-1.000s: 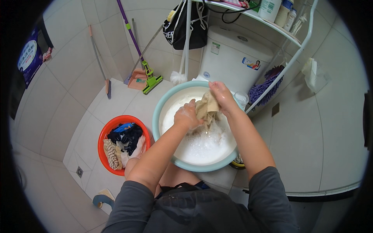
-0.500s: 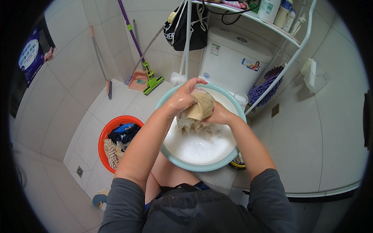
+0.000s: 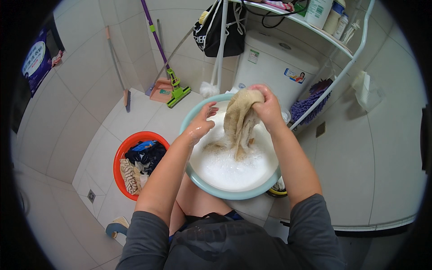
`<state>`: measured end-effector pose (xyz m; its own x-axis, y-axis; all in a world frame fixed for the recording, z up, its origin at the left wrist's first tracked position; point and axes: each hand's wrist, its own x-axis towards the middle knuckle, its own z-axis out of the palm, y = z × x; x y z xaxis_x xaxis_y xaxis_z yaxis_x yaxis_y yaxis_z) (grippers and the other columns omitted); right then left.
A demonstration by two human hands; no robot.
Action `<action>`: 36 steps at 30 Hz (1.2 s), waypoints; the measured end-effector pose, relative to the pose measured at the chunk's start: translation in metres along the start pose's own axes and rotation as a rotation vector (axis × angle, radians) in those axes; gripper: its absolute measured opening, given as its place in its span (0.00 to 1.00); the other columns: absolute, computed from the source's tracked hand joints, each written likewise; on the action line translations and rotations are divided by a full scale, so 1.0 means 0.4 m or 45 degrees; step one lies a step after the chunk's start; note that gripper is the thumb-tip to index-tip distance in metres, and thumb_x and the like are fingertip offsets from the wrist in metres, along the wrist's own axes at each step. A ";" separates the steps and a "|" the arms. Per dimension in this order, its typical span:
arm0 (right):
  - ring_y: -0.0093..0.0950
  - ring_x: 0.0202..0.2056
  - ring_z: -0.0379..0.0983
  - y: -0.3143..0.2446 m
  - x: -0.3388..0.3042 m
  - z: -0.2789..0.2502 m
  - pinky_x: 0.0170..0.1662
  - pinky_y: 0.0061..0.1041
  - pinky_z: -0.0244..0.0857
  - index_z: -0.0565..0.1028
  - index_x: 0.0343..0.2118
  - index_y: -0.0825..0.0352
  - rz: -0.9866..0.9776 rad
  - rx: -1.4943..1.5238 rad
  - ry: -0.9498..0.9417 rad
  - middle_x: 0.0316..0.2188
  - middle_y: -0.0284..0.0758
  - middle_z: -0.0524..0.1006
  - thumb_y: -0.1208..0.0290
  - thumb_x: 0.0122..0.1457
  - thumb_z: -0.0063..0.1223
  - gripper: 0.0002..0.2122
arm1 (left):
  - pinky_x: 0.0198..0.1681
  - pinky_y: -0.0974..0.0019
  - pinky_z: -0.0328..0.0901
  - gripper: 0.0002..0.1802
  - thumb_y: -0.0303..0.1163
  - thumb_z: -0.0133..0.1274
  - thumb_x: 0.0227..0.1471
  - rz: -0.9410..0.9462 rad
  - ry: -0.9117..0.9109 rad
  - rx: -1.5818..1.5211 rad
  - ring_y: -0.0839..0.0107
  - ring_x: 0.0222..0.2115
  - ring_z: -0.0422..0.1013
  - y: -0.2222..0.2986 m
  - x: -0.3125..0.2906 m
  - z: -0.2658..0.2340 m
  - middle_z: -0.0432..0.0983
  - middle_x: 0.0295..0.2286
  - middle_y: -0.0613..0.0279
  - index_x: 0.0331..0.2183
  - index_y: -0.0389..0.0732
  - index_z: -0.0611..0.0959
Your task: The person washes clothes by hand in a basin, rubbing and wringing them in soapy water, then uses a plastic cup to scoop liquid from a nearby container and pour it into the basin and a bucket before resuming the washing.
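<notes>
A pale green basin [image 3: 225, 192] of white soapy water sits in front of me at knee height. My right hand [image 3: 266, 105] grips the top of a wet beige cloth [image 3: 239, 121] and holds it up, so its lower end hangs into the suds. My left hand [image 3: 202, 122] is wet and foamy, fingers apart, hovering over the basin's left rim just beside the cloth and holding nothing.
An orange tub [image 3: 123, 153] of dark and striped laundry stands on the tiled floor to the left. Behind the basin is a white toilet [image 3: 270, 63] under a metal shelf rack [image 3: 315, 31]. A mop [image 3: 175, 92], dustpan [image 3: 161, 91] and broom lean against the back wall.
My right hand has lifted the cloth higher out of the water, letting it hang long. My left hand has let go of it and moved off to the left.
</notes>
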<state>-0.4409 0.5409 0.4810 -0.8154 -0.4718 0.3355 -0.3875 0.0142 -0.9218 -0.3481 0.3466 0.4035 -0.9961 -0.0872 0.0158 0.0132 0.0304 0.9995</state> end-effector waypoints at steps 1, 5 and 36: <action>0.25 0.41 0.67 0.025 -0.004 0.005 0.45 0.22 0.61 0.71 0.36 0.65 0.064 -0.216 -0.047 0.37 0.33 0.71 0.85 0.37 0.48 0.18 | 0.51 0.64 0.55 0.38 0.16 0.38 0.34 -0.044 0.118 0.075 0.63 0.51 0.58 -0.009 -0.001 -0.005 0.61 0.49 0.53 0.53 0.40 0.58; 0.36 0.40 0.68 0.110 -0.072 0.058 0.44 0.28 0.62 0.70 0.34 0.62 0.150 -0.971 -0.359 0.34 0.40 0.71 0.82 0.38 0.52 0.16 | 0.43 0.68 0.59 0.33 0.18 0.39 0.38 -0.137 0.234 0.077 0.67 0.44 0.62 -0.037 -0.007 -0.039 0.63 0.47 0.54 0.51 0.40 0.61; 0.32 0.37 0.66 -0.156 -0.003 0.077 0.39 0.31 0.66 0.62 0.41 0.66 0.431 1.102 0.328 0.36 0.39 0.65 0.88 0.43 0.42 0.20 | 0.44 0.64 0.63 0.32 0.33 0.60 0.37 0.233 0.407 0.328 0.61 0.42 0.67 0.026 0.019 0.222 0.69 0.42 0.54 0.47 0.41 0.69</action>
<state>-0.4024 0.5137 0.5323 -0.9351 -0.3525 -0.0374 0.2529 -0.5895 -0.7671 -0.3633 0.4347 0.4114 -0.9016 -0.3598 0.2401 0.1237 0.3174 0.9402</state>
